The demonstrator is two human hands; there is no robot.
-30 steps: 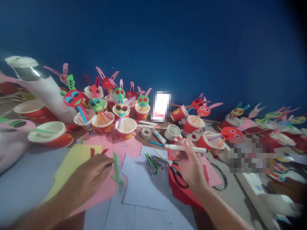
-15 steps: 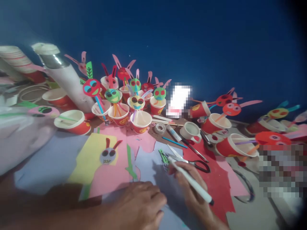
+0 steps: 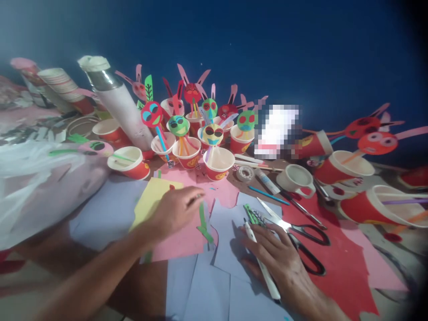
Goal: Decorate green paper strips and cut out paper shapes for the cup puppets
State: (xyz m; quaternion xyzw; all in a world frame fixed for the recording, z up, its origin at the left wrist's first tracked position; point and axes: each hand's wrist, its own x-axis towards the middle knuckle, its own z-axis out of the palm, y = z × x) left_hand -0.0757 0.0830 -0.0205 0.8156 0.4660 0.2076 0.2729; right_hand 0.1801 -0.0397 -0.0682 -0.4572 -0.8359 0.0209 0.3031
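Observation:
My right hand (image 3: 277,254) rests on the blue-grey paper (image 3: 230,240), with a white marker pen (image 3: 264,272) between its thumb and fingers. Its fingertips lie over a small green paper cutout with black lines (image 3: 250,215). Beside them lie scissors (image 3: 281,220) with black handles. My left hand (image 3: 177,209) is above the yellow and pink sheets, fingers closed together. Something small and dark shows at its fingertips, too unclear to name. It hides most of the grey paper rabbit face; only a red ear tip (image 3: 172,187) shows.
Red paper cups (image 3: 219,165) with paper animal faces on straws stand along the back. A white mug (image 3: 296,180), tape roll (image 3: 245,174), glue tube (image 3: 267,182) and blue stick (image 3: 267,195) lie behind the scissors. At left are a bottle (image 3: 120,107) and a plastic bag (image 3: 43,191).
My left hand has moved from the paper's near edge up and left, over the rabbit face. The right hand's fingers have flattened over the green cutout. The view has shifted left.

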